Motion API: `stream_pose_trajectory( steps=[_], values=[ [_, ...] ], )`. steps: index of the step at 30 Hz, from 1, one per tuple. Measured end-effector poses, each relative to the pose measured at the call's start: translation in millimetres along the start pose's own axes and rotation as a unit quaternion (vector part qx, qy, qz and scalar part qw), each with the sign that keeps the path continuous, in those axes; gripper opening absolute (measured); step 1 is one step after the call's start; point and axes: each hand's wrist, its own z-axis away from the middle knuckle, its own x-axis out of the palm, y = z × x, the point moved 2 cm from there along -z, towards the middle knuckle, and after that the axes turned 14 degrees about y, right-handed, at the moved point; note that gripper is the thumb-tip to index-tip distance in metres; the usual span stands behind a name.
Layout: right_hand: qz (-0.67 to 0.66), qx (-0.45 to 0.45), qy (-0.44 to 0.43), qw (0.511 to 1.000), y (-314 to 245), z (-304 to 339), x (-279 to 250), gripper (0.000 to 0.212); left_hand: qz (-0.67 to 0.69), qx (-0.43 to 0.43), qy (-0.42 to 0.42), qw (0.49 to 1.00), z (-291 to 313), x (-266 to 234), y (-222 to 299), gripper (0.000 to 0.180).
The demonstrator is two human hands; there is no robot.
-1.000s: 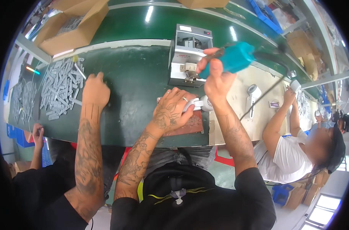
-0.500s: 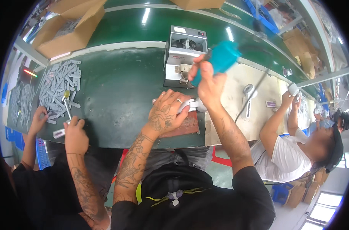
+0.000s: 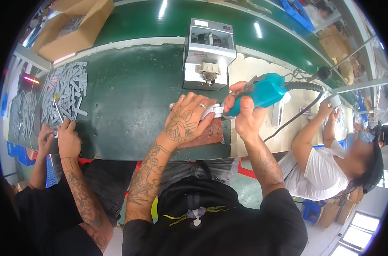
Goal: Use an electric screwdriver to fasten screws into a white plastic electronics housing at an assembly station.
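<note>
Head view: right grip [image 3: 250, 117] clasps a teal corded tool [image 3: 264, 93]; left grip [image 3: 185, 119] holds a smooth white piece [image 3: 218, 110].

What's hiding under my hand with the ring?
A white part and a reddish-brown pad stick out from under your left hand. Whatever your hand covers can't be seen.

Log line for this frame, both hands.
left hand: holding white plastic-looking part over reddish-brown flat pad | right hand: gripping teal corded handheld tool, nose beside part, contact unclear | beyond: grey box-shaped machine
</note>
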Motion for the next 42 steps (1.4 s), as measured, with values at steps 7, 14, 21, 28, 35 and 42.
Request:
stream_pose_trajectory(
  steps=[7, 14, 21, 28, 35, 42],
  values=[
    [0.007, 0.011, 0.025, 1.000, 13.7, 3.1, -3.9, 0.066, -0.010, 0.006, -0.006, 1.000, -0.1, -0.3, 3.3, 0.037],
    [0.001, -0.024, 0.015, 1.000, 18.0, 5.6, 2.2, 0.061, -0.013, 0.009, -0.010, 1.000, -1.5, 0.9, 1.4, 0.039],
    [0.005, -0.027, 0.042, 0.999, 19.0, 5.4, 0.5, 0.060, -0.010, 0.010, -0.016, 1.000, -2.4, -2.3, 3.5, 0.038],
    [-0.085, -0.001, 0.073, 0.994, -1.4, 28.2, -15.9, 0.061, -0.092, 0.075, 0.033, 0.992, 28.6, 4.5, 16.0, 0.036],
    [-0.101, -0.020, 0.103, 0.989, -40.0, 59.2, -18.7, 0.076, 0.245, -0.269, 0.069, 0.929, 40.5, -35.2, 14.1, 0.036],
    [-0.029, 0.011, 0.077, 0.997, -17.6, 71.8, -31.7, 0.076, 0.484, -0.435, 0.260, 0.713, 57.4, -66.6, -29.3, 0.053]
  ],
)
